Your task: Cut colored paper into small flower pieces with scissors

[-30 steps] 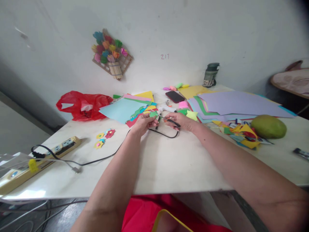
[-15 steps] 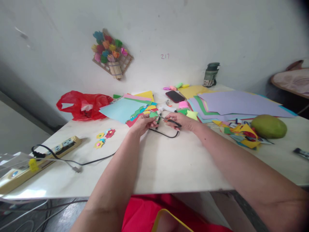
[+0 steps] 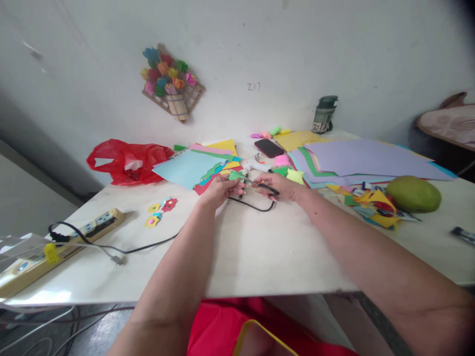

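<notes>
Scissors [image 3: 266, 187] were found just on the wearer's side of the white glue gun [image 3: 258, 166], gripped by the handles in the right hand [image 3: 279, 185]. Their long axis ran diagonally, handles near and to the right, tips pointing left and away from the wearer; the exact blade opening could not be determined. The left hand [image 3: 221, 189] pinched a green piece [image 3: 235, 175] at the tips, left of and slightly nearer than the glue gun. Compared with one second earlier, the left forearm covered more of the black cord [image 3: 128, 253], while the scissors had barely shifted. This was judged a minor adjustment within fine snipping, with no separated offcut observed. Farther out, a blue sheet [image 3: 189, 168] lay left of the glue gun, and a phone [image 3: 269, 148] lay beyond it.
</notes>
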`<state>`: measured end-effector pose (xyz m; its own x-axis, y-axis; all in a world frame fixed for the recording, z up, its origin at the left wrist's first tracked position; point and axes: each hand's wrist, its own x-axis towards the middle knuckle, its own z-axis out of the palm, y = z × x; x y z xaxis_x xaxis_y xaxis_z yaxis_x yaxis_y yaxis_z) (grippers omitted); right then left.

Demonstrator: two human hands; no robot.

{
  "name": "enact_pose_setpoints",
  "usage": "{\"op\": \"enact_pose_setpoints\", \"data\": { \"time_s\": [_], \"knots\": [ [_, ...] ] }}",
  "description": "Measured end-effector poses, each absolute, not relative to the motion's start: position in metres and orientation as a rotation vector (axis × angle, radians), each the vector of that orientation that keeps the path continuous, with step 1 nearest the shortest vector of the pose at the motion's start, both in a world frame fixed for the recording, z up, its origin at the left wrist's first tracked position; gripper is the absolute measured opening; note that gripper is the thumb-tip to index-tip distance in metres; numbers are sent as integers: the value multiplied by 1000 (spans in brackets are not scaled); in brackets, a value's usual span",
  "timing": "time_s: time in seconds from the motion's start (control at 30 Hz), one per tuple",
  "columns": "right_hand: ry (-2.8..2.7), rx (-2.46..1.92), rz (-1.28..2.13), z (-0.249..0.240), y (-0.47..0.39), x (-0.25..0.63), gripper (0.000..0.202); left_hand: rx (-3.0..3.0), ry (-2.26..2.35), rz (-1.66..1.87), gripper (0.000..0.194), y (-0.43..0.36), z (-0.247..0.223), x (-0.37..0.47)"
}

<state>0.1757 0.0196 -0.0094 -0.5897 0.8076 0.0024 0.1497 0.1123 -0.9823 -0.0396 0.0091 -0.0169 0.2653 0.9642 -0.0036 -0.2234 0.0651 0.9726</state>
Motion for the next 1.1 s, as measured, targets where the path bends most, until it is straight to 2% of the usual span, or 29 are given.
{"op": "enact_pose_setpoints", "data": {
  "time_s": [1.1],
  "knots": [
    [-1881,-948,1487,-5,17,174,25,1065,849,1124,13,9,-21,-35]
  ]
}}
